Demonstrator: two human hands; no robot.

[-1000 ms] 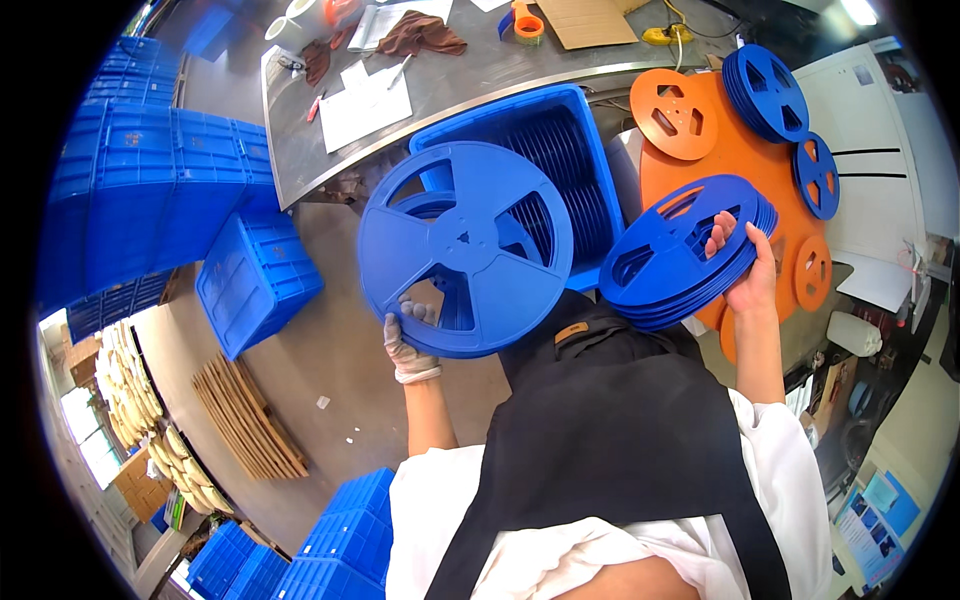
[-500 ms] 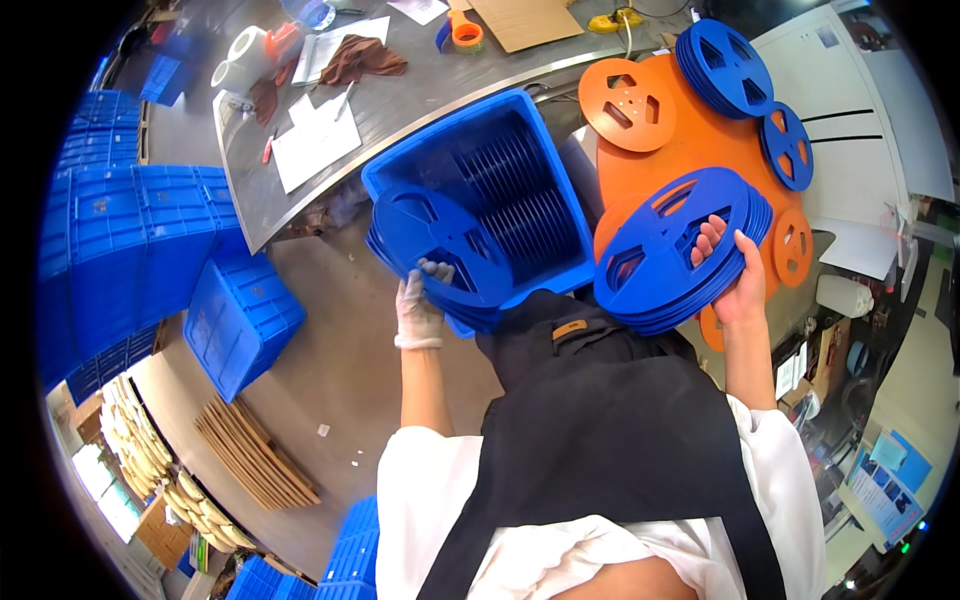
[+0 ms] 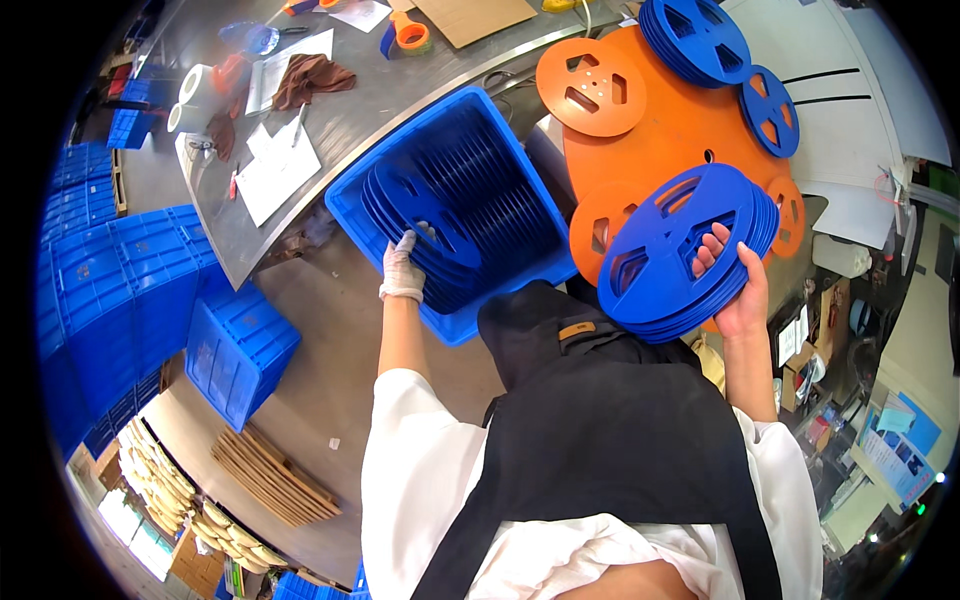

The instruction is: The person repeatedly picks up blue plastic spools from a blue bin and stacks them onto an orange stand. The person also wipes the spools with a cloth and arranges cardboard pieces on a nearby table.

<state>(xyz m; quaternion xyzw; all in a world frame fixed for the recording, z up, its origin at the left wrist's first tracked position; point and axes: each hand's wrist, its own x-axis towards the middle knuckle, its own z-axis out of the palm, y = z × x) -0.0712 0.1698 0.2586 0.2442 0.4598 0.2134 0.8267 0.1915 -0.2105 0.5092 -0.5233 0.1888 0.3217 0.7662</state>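
My left hand, in a pale glove, is closed on the edge of a stack of blue slotted reels. That stack is tilted and sits low in a blue plastic bin, beside rows of similar reels standing on edge. On the right, my bare right hand grips another stack of blue reels. Its fingers pass through a slot and the thumb lies along the outer edge. This stack is held up in front of a large orange plate, partly covering it.
Around the orange plate are orange slotted discs, a blue reel stack and a smaller blue reel. A metal table behind the bin carries papers, a brown cloth and tape. Blue crates are piled at left.
My left hand has lowered its reel stack from the bin's near left edge into the bin. My right hand still holds its stack in nearly the same place. The view has shifted slightly.
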